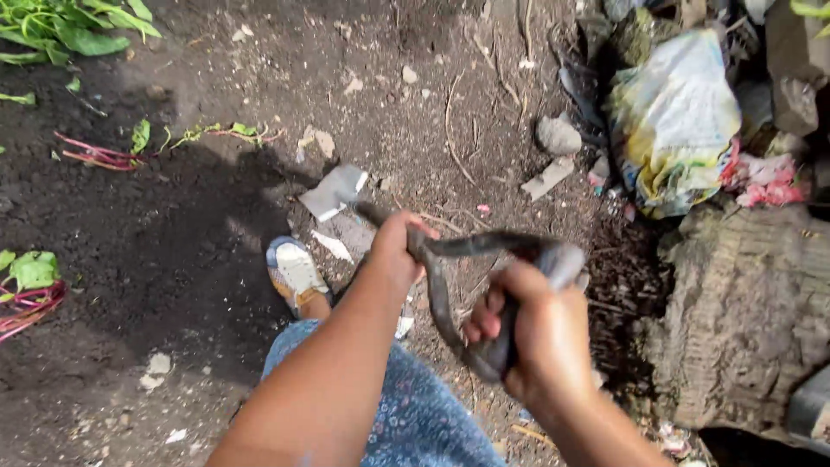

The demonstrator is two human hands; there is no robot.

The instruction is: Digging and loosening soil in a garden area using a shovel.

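Gripping a dark metal digging tool (484, 251) with both fists closed, the person stands over bare soil (173, 233). The right hand (540, 333) is wrapped tight round the looped grip at the top; the left hand (399, 251) clasps the shaft lower down, toward the ground. A sandalled foot (294, 272) is planted just beside it. Judging by the stance, digging is under way, and the next stroke needs a firm downward drive.

Tool handle (484, 259): dark metal, D-shaped grip, worn; held tilted above soil, shaft end pointing down-left w/ blade hidden.
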